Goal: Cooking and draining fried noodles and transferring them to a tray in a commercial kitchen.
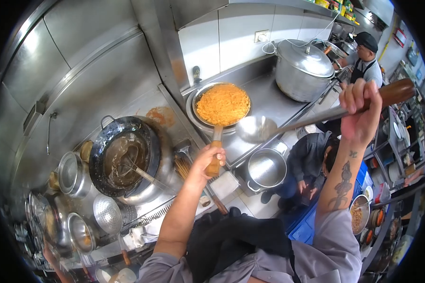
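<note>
My left hand [209,158] is closed around the wooden handle of a pan or similar vessel [214,166], whose far end meets a heap of orange fried rice [224,104] in a round metal vessel on the steel counter. Raised at the right, my right hand [361,99] grips the brown wooden handle of a long metal ladle [317,118]. The ladle's broad bowl [256,129], slightly blurred, hangs just right of the rice and its metal rim. Whether the left handle belongs to the rice vessel or to a separate tool cannot be told.
Left stands a black wok [97,169] with a wire strainer inside. A perforated skimmer [107,213] lies near it. A large lidded aluminium pot [301,81] is behind; an empty steel pot [267,168] stands below the counter. One person sits close at right, another works farther back.
</note>
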The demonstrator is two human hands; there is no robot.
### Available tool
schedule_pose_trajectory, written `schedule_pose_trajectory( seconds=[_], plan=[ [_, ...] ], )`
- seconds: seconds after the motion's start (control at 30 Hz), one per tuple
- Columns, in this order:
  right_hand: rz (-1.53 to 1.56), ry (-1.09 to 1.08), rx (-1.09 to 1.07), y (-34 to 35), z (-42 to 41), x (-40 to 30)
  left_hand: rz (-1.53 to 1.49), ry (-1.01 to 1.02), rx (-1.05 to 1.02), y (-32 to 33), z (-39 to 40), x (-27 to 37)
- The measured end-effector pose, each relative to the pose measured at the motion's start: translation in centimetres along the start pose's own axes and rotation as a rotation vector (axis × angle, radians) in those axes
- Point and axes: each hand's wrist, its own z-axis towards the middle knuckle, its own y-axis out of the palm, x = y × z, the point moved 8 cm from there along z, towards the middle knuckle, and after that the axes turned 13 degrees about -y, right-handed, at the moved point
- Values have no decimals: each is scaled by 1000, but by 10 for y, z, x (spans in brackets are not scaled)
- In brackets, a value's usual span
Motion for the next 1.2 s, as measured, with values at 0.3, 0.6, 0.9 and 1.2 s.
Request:
schedule_pose_trajectory(
  seconds=[0.3,0.6,0.9,1.2],
  plan=[
    [-84,-151,162,12,57,9,-72,-20,-58,9,29,-20],
    [-35,-224,175,55,65,35,-200,-27,-69,16,36,-30],
    [-52,-157,64,77,39,107,-172,3,-16,16,42,-30],
    [-85,-166,158,84,53,100,-119,-36,-2,12,46,-28]
  ],
)
